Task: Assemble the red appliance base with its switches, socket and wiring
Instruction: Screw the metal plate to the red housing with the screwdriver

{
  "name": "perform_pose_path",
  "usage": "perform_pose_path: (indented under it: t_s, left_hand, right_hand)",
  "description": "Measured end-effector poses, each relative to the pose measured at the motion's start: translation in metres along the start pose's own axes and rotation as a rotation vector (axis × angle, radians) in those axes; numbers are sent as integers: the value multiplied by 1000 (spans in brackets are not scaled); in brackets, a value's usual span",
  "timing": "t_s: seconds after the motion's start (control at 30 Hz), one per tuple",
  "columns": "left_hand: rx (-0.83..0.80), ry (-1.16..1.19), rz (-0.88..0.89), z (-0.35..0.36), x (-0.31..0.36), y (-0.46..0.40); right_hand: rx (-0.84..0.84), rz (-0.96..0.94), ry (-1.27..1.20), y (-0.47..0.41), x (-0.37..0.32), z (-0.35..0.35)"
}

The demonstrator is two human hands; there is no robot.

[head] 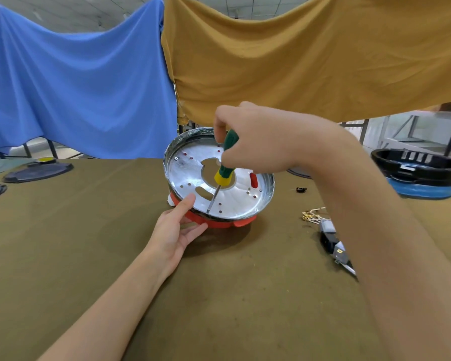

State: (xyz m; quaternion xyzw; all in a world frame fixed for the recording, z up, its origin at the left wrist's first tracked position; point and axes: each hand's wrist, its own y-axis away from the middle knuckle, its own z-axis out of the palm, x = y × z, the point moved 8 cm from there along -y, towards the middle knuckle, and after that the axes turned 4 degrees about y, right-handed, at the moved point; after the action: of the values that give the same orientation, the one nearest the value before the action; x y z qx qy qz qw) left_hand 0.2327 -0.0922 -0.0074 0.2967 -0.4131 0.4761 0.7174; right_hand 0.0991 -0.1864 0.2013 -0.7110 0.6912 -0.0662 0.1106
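The red appliance base (214, 223) stands in the middle of the table, tilted toward me, with a shiny round metal plate (235, 201) inside it. My right hand (255, 142) grips a green and yellow screwdriver (225, 162); its tip rests on the plate near the front rim. My left hand (176, 230) steadies the base at its near left edge, thumb on the rim and fingers under the red shell. A wiring bundle with brass terminals (311, 216) and a grey and black socket part (333, 243) lie to the right, partly hidden by my right forearm.
A small black part (301, 189) lies right of the base. Stacked black and blue housings (419, 175) stand at the far right. Dark flat lids (38, 171) lie at the far left. Blue and mustard cloths (297, 61) hang behind the olive-brown table (89, 230).
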Motion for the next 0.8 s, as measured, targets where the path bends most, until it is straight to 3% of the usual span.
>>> perform_pose_path:
  t_s: [0.37,0.43,0.63,0.8]
  left_hand:
    - [2,-7,-8,-1,-2,-3]
    - [1,0,-6,-1,-1,-2]
    - [-20,-9,-1,1,-1,-1]
    - [-11,-8,-4,0,-1,-2]
  right_hand:
    - [337,171,236,-6,7,-14]
    - [319,171,225,-6,8,-12]
    - [26,-15,31,-4,1,1]
    - [158,41,108,-9,4,-9]
